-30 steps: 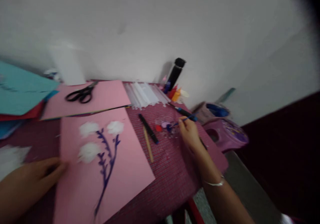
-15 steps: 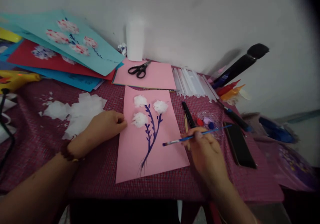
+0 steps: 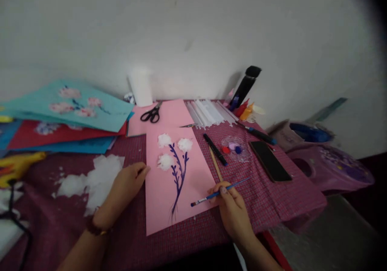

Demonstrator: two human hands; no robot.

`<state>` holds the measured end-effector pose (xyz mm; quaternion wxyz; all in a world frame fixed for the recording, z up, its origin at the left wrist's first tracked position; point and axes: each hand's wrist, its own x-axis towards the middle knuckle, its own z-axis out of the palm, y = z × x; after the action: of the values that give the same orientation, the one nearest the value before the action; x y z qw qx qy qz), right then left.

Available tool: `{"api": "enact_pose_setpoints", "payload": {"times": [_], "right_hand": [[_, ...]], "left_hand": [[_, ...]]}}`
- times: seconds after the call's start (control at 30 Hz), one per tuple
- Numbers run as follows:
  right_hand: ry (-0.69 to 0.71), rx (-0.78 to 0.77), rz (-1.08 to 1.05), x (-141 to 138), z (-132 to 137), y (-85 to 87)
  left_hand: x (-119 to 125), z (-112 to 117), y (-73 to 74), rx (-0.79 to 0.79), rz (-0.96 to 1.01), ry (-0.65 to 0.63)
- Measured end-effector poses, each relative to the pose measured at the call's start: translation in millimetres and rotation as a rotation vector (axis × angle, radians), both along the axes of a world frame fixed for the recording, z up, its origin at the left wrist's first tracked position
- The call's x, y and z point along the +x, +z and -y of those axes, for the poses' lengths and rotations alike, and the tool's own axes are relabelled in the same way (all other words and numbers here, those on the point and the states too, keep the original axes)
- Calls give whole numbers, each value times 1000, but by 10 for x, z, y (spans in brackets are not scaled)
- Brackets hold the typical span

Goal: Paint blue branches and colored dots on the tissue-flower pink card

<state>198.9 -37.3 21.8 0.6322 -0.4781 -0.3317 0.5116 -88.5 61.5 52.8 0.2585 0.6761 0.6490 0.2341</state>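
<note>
A pink sheet of paper (image 3: 196, 186) lies before me, bearing a purple painted branch (image 3: 181, 180) and three fluffy white blossoms (image 3: 165, 162). My left hand (image 3: 128, 184) is at its left edge, fingers curled together with their tips on the edge; the underside of the grip is hidden. Between the thumb and fingers of my right hand (image 3: 232, 210) is a thin blue paintbrush (image 3: 208, 197). The brush's dark tip points left, over the lower right of the sheet, right of the stem. Whether it touches the paper I cannot tell.
Paint pots (image 3: 232, 148), a black marker (image 3: 215, 149) and a phone (image 3: 270, 161) lie to the right. Scissors (image 3: 152, 114) rest on more pink paper behind. Left are white tissue pieces (image 3: 102, 178), a yellow glue gun (image 3: 21, 167) and stacked painted sheets (image 3: 90, 114).
The view has tilted up and shifted. My right hand with the paintbrush has moved down toward the sheet's lower right corner. My left hand stays at the left edge.
</note>
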Motion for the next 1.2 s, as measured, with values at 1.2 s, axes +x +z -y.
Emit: {"api": "enact_pose_setpoints", "payload": {"times": [1.2], "right_hand": [[244, 293, -245, 762, -725, 674]], "left_hand": [[293, 323, 156, 237, 870, 302]]}}
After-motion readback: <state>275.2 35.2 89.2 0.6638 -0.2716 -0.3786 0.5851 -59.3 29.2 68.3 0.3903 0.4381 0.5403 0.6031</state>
